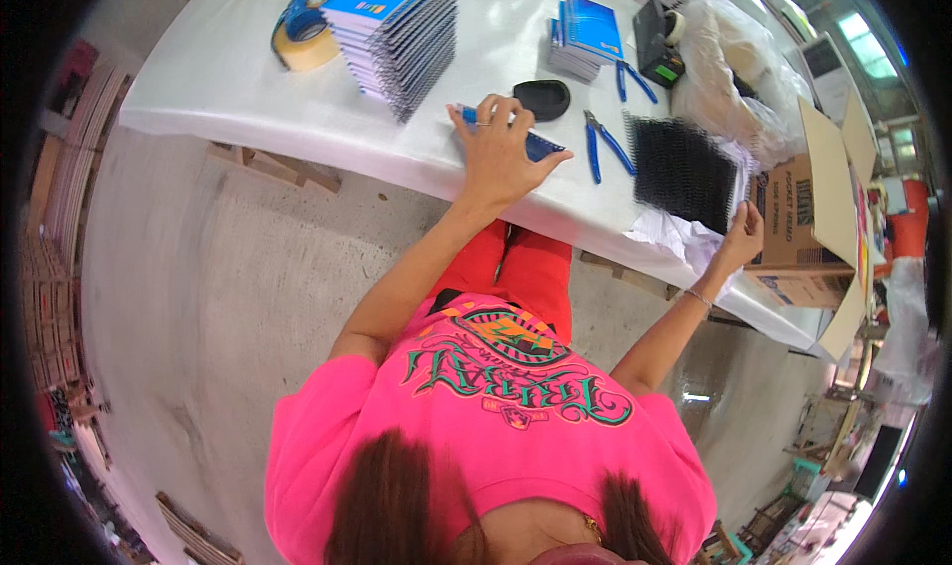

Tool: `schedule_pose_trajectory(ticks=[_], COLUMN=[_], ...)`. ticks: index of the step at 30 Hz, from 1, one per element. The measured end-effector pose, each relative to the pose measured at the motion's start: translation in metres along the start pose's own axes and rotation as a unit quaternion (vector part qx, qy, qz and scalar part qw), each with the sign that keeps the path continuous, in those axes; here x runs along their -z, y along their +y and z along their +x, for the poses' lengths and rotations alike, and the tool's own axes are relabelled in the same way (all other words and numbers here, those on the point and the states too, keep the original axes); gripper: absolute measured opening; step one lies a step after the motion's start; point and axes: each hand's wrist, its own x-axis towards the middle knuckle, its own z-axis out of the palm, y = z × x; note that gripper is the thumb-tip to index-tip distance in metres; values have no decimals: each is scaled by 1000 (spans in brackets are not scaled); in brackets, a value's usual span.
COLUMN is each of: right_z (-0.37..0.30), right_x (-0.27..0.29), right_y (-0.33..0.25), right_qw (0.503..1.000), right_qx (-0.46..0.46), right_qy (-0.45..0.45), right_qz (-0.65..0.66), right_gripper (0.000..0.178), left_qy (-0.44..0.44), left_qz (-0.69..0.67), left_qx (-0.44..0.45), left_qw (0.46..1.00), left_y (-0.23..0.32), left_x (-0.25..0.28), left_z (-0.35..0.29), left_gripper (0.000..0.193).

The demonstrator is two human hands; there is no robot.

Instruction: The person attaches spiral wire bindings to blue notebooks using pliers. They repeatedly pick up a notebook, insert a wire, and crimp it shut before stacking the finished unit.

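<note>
My left hand [499, 158] spans a small blue-covered notebook [542, 148] at the table's front edge, fingers bent over it and thumb stretched to the right. Most of that notebook is hidden under the hand. Over to the right, my right hand [742, 238] is closed at the edge of a pile of black spiral binding coils [684, 168] lying on crumpled white paper [674, 236]. What its fingertips pinch is too small to make out. Between the hands lie blue-handled pliers [607, 148], jaws pointing away, and a black oval dish [542, 99].
A tall stack of blue spiral notebooks [397, 44] stands at left beside a tape roll [305, 49]. Farther back are a shorter notebook stack [587, 34], second pliers [635, 82], a black device [656, 44] and a plastic bag [739, 79]. An open cardboard box [798, 213] borders the right.
</note>
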Motion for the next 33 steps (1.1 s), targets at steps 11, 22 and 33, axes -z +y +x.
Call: schedule_pose_trajectory(ticks=[11,22,33], right_z=[-62,-129,-137], right_x=[-39,-102,-106], right_y=[-141,-176,-175], right_qw=[795,854,848], right_qx=[-203,41,37], right_qy=[-326,-492,-500], right_qz=[470,166,171], right_gripper=[29,19,21], left_qy=[1,-17,-26], left_qz=[3,6,9], left_qx=[-16,-2,-10], left_qw=[1000,1000,1000], left_y=[-13,-17,-19], left_x=[5,4,2], left_z=[1,4,8], left_gripper=[46,43,44])
